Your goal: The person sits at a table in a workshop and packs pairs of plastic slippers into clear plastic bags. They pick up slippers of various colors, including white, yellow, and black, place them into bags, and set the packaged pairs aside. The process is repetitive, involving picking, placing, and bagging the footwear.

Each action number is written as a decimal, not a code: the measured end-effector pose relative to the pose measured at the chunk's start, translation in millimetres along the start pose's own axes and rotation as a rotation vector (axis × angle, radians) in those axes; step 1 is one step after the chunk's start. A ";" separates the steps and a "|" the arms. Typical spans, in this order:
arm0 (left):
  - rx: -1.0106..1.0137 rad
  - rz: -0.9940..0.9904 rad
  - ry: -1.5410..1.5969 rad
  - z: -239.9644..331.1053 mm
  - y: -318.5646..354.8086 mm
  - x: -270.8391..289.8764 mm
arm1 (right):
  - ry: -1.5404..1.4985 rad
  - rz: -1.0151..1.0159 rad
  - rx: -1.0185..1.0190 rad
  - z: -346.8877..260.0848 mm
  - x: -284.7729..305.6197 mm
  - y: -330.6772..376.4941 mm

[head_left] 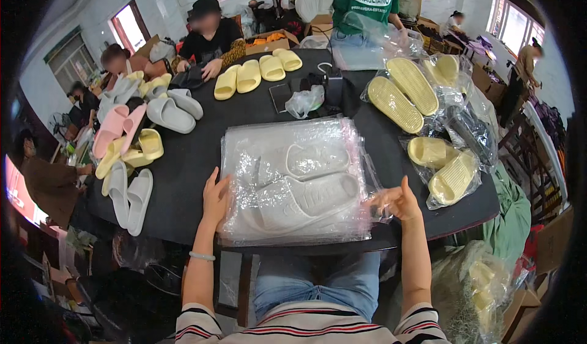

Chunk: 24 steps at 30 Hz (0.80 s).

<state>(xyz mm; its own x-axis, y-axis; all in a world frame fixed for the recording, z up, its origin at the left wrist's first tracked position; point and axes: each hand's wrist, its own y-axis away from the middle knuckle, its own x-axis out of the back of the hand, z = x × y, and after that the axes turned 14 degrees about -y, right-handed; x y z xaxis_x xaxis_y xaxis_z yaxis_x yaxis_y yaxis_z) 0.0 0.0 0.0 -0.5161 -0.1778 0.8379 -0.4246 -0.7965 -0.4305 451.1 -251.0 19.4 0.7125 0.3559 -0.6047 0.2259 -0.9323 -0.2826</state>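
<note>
A pair of light grey slide slippers [306, 200] lies in a clear plastic bag on a stack of clear bags [238, 151] in front of me. My left hand [215, 200] rests against the left edge of the stack, fingers apart and not closed on anything. At the opposite side, my right hand [397, 203] has its fingers gathered at the loose edge of the bag [372, 188], with one finger raised away from it. Plastic partly covers those right fingertips.
Unbagged grey slippers [139, 200], pink slippers [111, 130] and yellow slippers [247, 76] stand around the black table [183, 179]. Bagged yellow slippers [454, 176] lie at right. A phone [280, 97] and a crumpled bag [306, 102] sit beyond the stack. Several people work around the room.
</note>
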 end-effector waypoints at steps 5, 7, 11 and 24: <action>-0.068 -0.054 -0.317 24.6 -20.4 16.0 | 0.163 0.491 -0.139 -31.5 1.9 -19.5; -0.015 -0.126 -0.059 -10.6 -38.3 4.9 | 0.259 0.479 -0.225 -37.8 -7.5 -57.1; 0.290 -0.274 0.503 -0.8 -83.5 -20.1 | 0.250 0.466 -0.314 -42.8 10.6 -106.2; 0.552 -0.148 1.026 8.5 -134.6 -33.9 | -0.438 0.326 0.143 -5.3 25.9 -118.5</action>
<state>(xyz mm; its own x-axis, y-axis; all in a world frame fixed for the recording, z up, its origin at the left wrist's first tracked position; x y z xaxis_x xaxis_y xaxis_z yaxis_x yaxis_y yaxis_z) 81.0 108.3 32.4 -0.9534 0.2860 0.0959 -0.2809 -0.9576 0.0633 446.3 -131.7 41.2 0.3812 0.0733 -0.9216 -0.0740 -0.9912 -0.1095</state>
